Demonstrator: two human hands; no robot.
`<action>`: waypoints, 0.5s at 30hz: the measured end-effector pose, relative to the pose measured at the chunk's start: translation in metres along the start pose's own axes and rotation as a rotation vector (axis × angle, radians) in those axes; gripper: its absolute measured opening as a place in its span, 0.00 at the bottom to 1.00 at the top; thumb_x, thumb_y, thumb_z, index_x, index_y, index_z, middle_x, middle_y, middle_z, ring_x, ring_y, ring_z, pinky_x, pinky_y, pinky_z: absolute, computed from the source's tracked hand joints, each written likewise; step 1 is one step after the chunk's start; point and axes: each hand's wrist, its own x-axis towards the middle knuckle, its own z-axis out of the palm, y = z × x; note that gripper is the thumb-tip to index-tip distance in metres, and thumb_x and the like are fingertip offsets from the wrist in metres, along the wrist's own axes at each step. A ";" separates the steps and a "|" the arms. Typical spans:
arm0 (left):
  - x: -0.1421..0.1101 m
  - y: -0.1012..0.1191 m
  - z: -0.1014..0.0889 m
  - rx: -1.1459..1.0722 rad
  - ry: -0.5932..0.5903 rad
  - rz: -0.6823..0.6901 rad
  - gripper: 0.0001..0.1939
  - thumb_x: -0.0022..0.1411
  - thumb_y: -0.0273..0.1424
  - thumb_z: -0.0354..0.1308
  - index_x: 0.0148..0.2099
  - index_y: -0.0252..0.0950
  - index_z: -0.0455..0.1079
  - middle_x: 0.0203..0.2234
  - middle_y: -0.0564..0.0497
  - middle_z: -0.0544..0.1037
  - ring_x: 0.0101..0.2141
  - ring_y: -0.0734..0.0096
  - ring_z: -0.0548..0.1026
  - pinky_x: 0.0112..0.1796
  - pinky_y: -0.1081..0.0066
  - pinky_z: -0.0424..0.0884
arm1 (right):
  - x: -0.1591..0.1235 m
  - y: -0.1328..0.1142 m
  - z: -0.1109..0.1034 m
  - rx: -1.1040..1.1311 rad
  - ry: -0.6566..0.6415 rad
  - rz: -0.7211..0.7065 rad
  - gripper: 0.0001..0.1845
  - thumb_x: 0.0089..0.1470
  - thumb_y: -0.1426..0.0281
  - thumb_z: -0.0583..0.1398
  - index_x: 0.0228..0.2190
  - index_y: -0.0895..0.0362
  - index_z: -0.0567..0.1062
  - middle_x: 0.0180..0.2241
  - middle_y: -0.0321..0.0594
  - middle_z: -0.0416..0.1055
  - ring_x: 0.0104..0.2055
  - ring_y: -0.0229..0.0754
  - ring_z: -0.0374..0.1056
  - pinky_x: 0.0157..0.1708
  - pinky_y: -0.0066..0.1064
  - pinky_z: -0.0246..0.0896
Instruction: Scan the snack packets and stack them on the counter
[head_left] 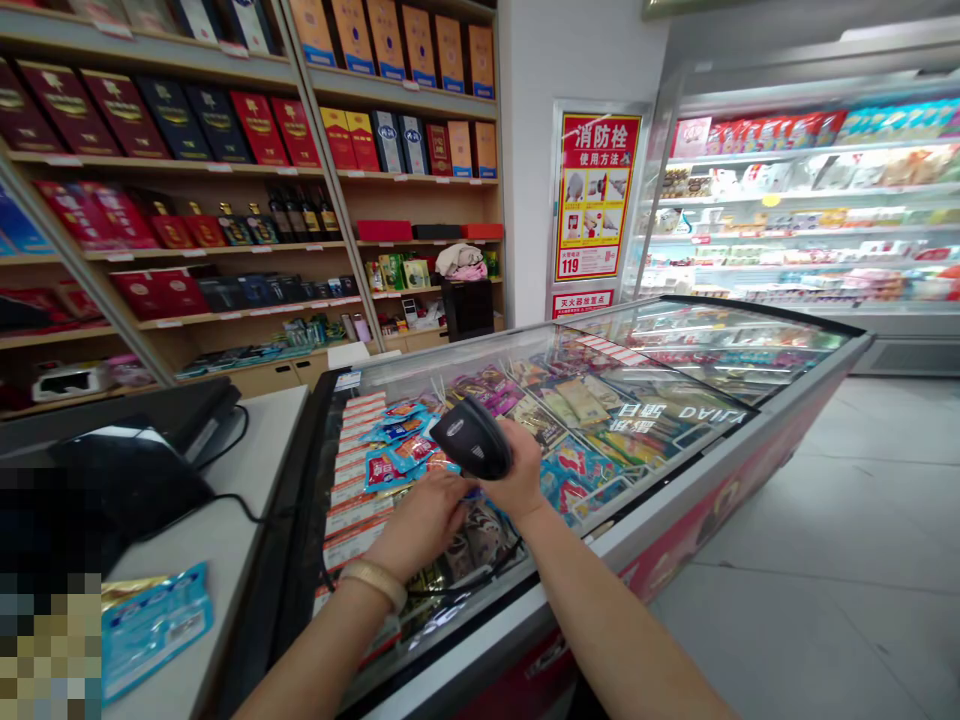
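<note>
A black barcode scanner (472, 438) is gripped in my right hand (519, 475), its head tilted up over the freezer's glass top. Close beneath it, my left hand (424, 522) has its fingers curled together; the fingertips are partly hidden, and what they hold, if anything, I cannot make out. A gold-coloured bangle (375, 582) circles the left wrist. Just beyond the left hand, several small blue and red snack packets (405, 452) lie in a loose pile on the glass. A black cable (450, 592) runs across the glass below my hands.
The chest freezer (720, 495) stretches to the far right, with packaged goods under its glass. At left, a counter (244, 540) bears a black device (131, 485) and a blue packet (157, 630). Boxed goods fill the shelves (225, 168) behind. A lit refrigerated display (810, 220) stands back right.
</note>
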 end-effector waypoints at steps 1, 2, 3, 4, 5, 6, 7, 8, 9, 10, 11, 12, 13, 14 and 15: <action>-0.004 -0.003 -0.001 -0.136 0.093 -0.066 0.15 0.60 0.28 0.53 0.47 0.38 0.76 0.42 0.43 0.81 0.48 0.57 0.76 0.54 0.56 0.68 | 0.000 0.000 0.000 0.007 0.015 -0.015 0.09 0.47 0.64 0.60 0.33 0.54 0.74 0.28 0.41 0.74 0.32 0.47 0.71 0.34 0.38 0.67; -0.007 -0.005 -0.002 -0.289 0.194 -0.157 0.13 0.61 0.32 0.55 0.44 0.38 0.76 0.40 0.43 0.81 0.46 0.57 0.77 0.52 0.56 0.70 | -0.001 0.001 0.000 0.009 0.028 -0.027 0.10 0.48 0.65 0.60 0.34 0.54 0.74 0.28 0.41 0.74 0.32 0.47 0.71 0.34 0.38 0.67; -0.010 -0.008 -0.005 -0.453 0.301 -0.262 0.12 0.60 0.37 0.57 0.42 0.37 0.77 0.38 0.43 0.81 0.42 0.56 0.78 0.49 0.56 0.71 | -0.001 0.001 0.000 0.005 0.035 -0.031 0.10 0.48 0.65 0.59 0.35 0.54 0.74 0.29 0.41 0.74 0.32 0.47 0.71 0.35 0.39 0.67; -0.013 -0.009 -0.009 -0.615 0.409 -0.365 0.15 0.58 0.41 0.60 0.40 0.37 0.77 0.36 0.44 0.81 0.40 0.56 0.78 0.48 0.56 0.73 | -0.001 0.001 0.000 0.000 0.037 -0.031 0.10 0.48 0.66 0.59 0.35 0.54 0.74 0.29 0.41 0.74 0.33 0.48 0.71 0.35 0.39 0.67; -0.015 -0.010 -0.014 -0.778 0.515 -0.455 0.18 0.54 0.45 0.63 0.40 0.36 0.76 0.34 0.44 0.81 0.38 0.57 0.79 0.46 0.56 0.74 | -0.001 0.001 0.000 -0.006 0.034 -0.028 0.11 0.48 0.66 0.59 0.35 0.54 0.74 0.29 0.42 0.74 0.33 0.48 0.71 0.35 0.39 0.68; -0.017 -0.011 -0.019 -0.935 0.610 -0.520 0.21 0.51 0.46 0.66 0.41 0.35 0.76 0.34 0.44 0.81 0.37 0.58 0.79 0.45 0.56 0.74 | -0.002 0.000 0.000 -0.008 0.031 -0.027 0.11 0.48 0.66 0.59 0.35 0.54 0.74 0.29 0.42 0.74 0.33 0.48 0.71 0.35 0.39 0.68; -0.018 -0.011 -0.025 -1.079 0.696 -0.561 0.24 0.48 0.46 0.68 0.42 0.35 0.76 0.35 0.45 0.81 0.37 0.58 0.79 0.45 0.57 0.74 | -0.002 0.000 0.000 -0.004 0.025 -0.029 0.10 0.48 0.66 0.59 0.35 0.54 0.75 0.28 0.42 0.74 0.32 0.48 0.71 0.35 0.39 0.67; -0.019 -0.011 -0.030 -1.199 0.768 -0.587 0.25 0.46 0.44 0.70 0.43 0.34 0.75 0.36 0.45 0.82 0.39 0.58 0.79 0.46 0.57 0.74 | -0.002 -0.001 0.000 0.003 0.015 -0.032 0.10 0.47 0.66 0.60 0.34 0.54 0.75 0.28 0.42 0.74 0.32 0.48 0.71 0.34 0.38 0.67; -0.020 -0.011 -0.036 -1.288 0.826 -0.607 0.24 0.45 0.41 0.71 0.42 0.34 0.75 0.36 0.45 0.82 0.40 0.59 0.79 0.47 0.58 0.74 | -0.002 -0.002 0.000 0.011 0.003 -0.038 0.10 0.47 0.67 0.59 0.34 0.55 0.75 0.28 0.41 0.73 0.31 0.47 0.70 0.33 0.38 0.66; -0.021 -0.011 -0.041 -1.347 0.868 -0.620 0.22 0.45 0.39 0.71 0.41 0.34 0.75 0.36 0.45 0.82 0.40 0.59 0.79 0.47 0.58 0.74 | -0.002 -0.003 -0.001 0.020 -0.014 -0.043 0.09 0.47 0.67 0.60 0.33 0.55 0.75 0.27 0.41 0.73 0.31 0.47 0.70 0.32 0.37 0.66; -0.022 -0.011 -0.045 -1.382 0.902 -0.628 0.19 0.46 0.36 0.70 0.40 0.33 0.75 0.35 0.46 0.82 0.41 0.60 0.79 0.47 0.59 0.74 | -0.002 -0.003 -0.001 0.029 -0.036 -0.048 0.09 0.47 0.67 0.60 0.33 0.55 0.75 0.27 0.41 0.73 0.31 0.47 0.69 0.32 0.37 0.65; -0.023 -0.012 -0.048 -1.401 0.932 -0.632 0.16 0.47 0.35 0.70 0.39 0.33 0.75 0.35 0.46 0.82 0.41 0.61 0.79 0.48 0.60 0.74 | -0.002 -0.004 -0.001 0.036 -0.062 -0.053 0.09 0.47 0.67 0.60 0.33 0.55 0.75 0.27 0.41 0.73 0.31 0.47 0.69 0.32 0.36 0.64; -0.024 -0.013 -0.051 -1.407 0.962 -0.633 0.15 0.47 0.34 0.69 0.38 0.33 0.75 0.35 0.47 0.82 0.40 0.62 0.79 0.47 0.61 0.74 | -0.002 -0.005 -0.001 0.041 -0.090 -0.057 0.09 0.48 0.67 0.60 0.33 0.55 0.76 0.27 0.41 0.73 0.31 0.46 0.69 0.32 0.36 0.64; -0.025 -0.014 -0.052 -1.408 0.993 -0.632 0.15 0.46 0.33 0.70 0.37 0.33 0.75 0.34 0.47 0.82 0.40 0.63 0.79 0.47 0.62 0.74 | -0.003 -0.005 0.000 0.044 -0.121 -0.061 0.10 0.48 0.67 0.60 0.34 0.55 0.76 0.28 0.41 0.73 0.31 0.46 0.70 0.33 0.36 0.64; -0.025 -0.016 -0.053 -1.407 1.027 -0.629 0.15 0.44 0.33 0.71 0.35 0.33 0.75 0.33 0.48 0.82 0.39 0.64 0.79 0.46 0.64 0.74 | -0.003 -0.005 0.000 0.044 -0.153 -0.067 0.11 0.48 0.66 0.60 0.35 0.56 0.76 0.28 0.41 0.74 0.32 0.46 0.70 0.33 0.35 0.64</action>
